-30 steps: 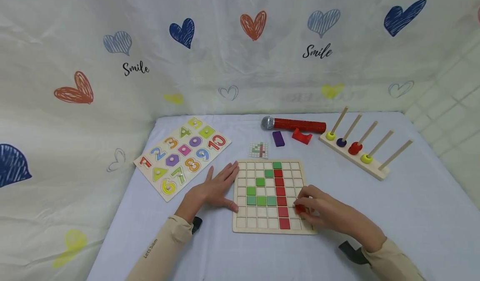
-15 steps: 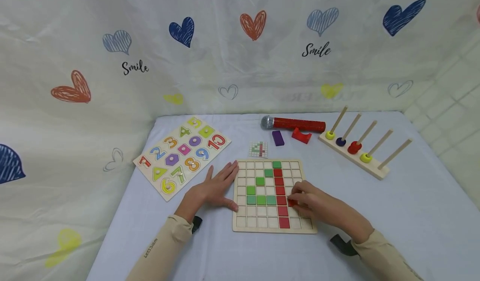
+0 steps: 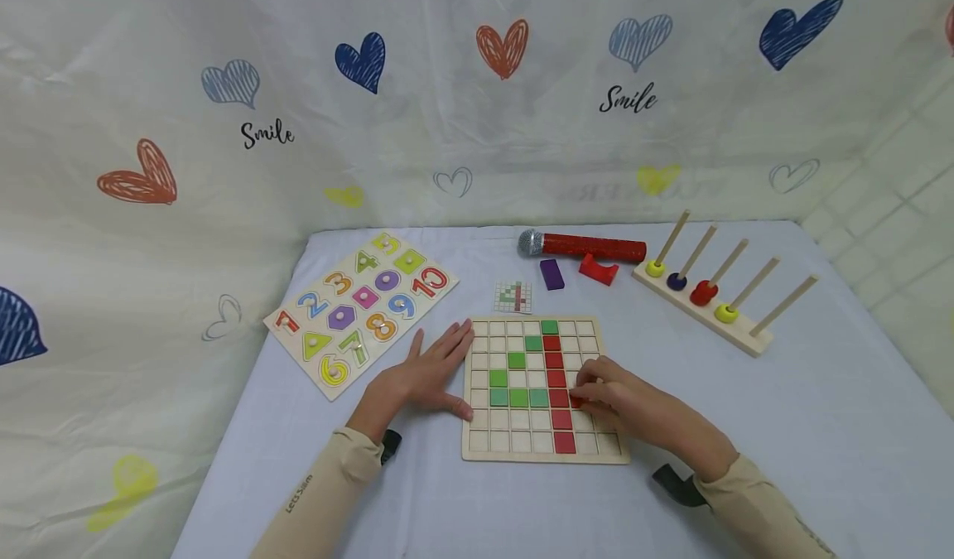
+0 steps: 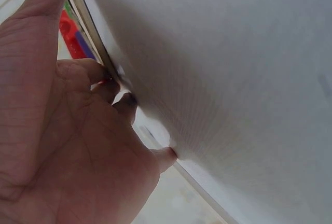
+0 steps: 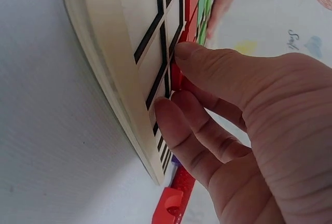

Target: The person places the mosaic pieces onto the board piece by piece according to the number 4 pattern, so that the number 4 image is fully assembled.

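Observation:
A wooden grid board point(image 3: 489, 441) lies on the table with square tiles in it. Green tiles point(image 3: 517, 360) form a slanted line and a row, beside a column of red tiles point(image 3: 555, 360). My right hand point(image 3: 622, 397) pinches another red tile point(image 3: 575, 402) just right of that column, low on the board. In the right wrist view, thumb and fingers surround this red tile point(image 5: 176, 76), partly hiding it. My left hand point(image 3: 432, 378) lies spread along the board's left edge, thumb and fingertips at the rim; the left wrist view shows its palm point(image 4: 83, 146).
Beyond the board lie a small pattern card point(image 3: 513, 296), a purple block point(image 3: 552, 274), a red arched block point(image 3: 599, 270) and a red microphone point(image 3: 589, 246). A peg stacker point(image 3: 701, 306) stands at the back right. A number puzzle board point(image 3: 363, 315) lies at the left.
My right hand has moved left and slightly away from me, bringing the red tile from the right-hand columns to beside the red column. My left hand has stayed in place.

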Action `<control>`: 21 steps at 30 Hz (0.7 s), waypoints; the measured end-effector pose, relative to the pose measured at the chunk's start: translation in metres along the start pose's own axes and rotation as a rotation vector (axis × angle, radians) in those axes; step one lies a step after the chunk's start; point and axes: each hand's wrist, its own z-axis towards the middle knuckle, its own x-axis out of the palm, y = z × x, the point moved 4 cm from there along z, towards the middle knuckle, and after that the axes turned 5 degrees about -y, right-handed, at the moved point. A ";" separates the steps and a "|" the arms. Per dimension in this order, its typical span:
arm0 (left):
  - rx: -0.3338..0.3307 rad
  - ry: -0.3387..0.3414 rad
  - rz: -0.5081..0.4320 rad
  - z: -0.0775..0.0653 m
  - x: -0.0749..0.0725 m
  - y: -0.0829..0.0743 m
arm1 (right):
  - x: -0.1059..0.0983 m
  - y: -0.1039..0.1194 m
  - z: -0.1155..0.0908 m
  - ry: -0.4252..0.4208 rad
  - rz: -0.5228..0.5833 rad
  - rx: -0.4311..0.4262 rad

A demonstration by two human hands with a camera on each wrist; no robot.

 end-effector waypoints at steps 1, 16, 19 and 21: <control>-0.001 -0.001 -0.001 0.000 0.000 0.000 | 0.000 0.000 0.000 -0.003 0.002 0.004; 0.003 0.000 -0.010 0.000 0.001 -0.001 | 0.001 0.000 0.000 -0.078 0.020 -0.020; 0.011 0.014 -0.010 0.000 -0.001 0.000 | 0.001 0.000 0.002 -0.078 0.006 -0.010; 0.023 0.024 -0.022 0.000 -0.004 0.000 | 0.002 0.001 0.005 -0.087 -0.019 0.005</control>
